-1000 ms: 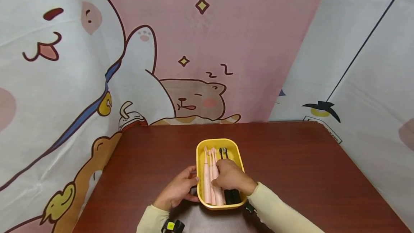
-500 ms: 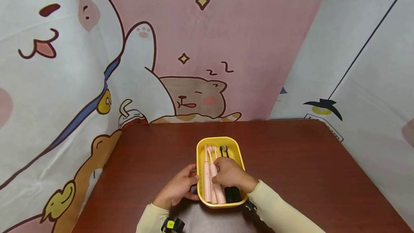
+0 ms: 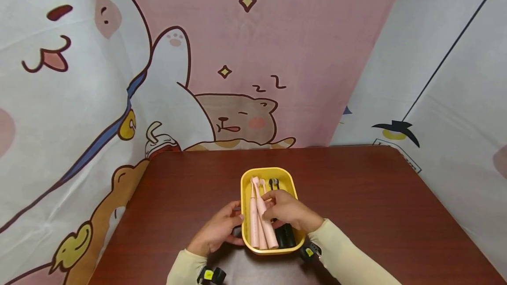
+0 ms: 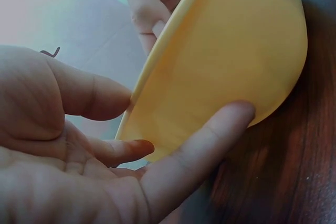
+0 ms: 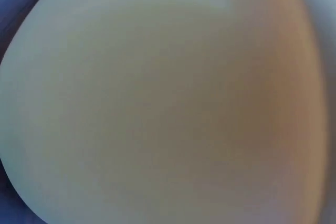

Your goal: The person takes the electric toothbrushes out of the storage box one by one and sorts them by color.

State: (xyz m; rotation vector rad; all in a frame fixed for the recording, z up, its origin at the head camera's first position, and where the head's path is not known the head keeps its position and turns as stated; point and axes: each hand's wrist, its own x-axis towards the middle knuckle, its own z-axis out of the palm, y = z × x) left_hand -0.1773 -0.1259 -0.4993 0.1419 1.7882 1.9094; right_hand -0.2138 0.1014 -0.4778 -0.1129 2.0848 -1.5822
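A yellow tray [image 3: 292,184] holds several electric toothbrushes. Pink toothbrushes lie on its left side; black toothbrushes [image 3: 286,237] lie on its right, partly covered by my right hand. My right hand [image 3: 289,210] reaches in from the right and grips the handle of a pink toothbrush [image 3: 268,230], which slants over another pink one. A further pink toothbrush [image 3: 254,223] runs along the left wall. My left hand [image 3: 218,230] rests against the tray's outer left side. In the left wrist view its thumb [image 4: 100,95] meets the rim and a long straight finger lies along the wall.
The tray stands on a dark red-brown table [image 3: 190,179], near its front. Behind rises a cartoon-printed cloth [image 3: 309,56]. Wrist cameras [image 3: 211,275] are strapped below both hands. A blurred pale surface [image 5: 131,103] fills most of the right wrist view.
The gripped pink toothbrush has tilted, its head shifting left and its base right. My right hand has moved slightly right. My left hand stays at the tray's side.
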